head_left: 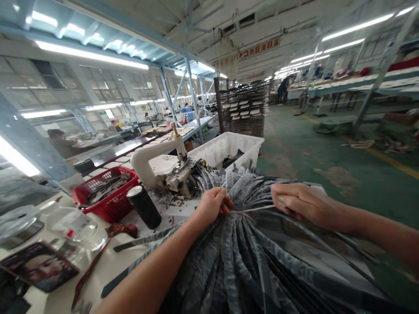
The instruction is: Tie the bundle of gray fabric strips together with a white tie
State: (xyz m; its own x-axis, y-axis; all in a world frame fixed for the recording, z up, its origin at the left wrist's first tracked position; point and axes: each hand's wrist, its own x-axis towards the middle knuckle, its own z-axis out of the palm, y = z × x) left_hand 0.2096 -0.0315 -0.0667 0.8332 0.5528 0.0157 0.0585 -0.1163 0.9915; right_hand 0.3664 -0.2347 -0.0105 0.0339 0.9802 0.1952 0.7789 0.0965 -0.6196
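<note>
A big bundle of dark grey strips (242, 253) fills the lower middle, drawn in at a narrow waist. Around that waist runs a pale cord (258, 209), pulled straight toward the right. My left hand (214, 204) is closed at the left side of the waist, its fingertips pinching the cord against the bundle. Out to the right, my right hand (293, 199) makes a fist round the cord's other end. Behind the bundle stands a cream sewing machine (147, 163), partly covered by the strips.
Left of the machine are a red basket (111, 213) of dark pieces, a black cylinder (144, 207), a clear plastic bottle (81, 229) and a phone (39, 266) showing a picture. A white bin (242, 146) and a loaded rack (244, 107) stand beyond. Other people work far off.
</note>
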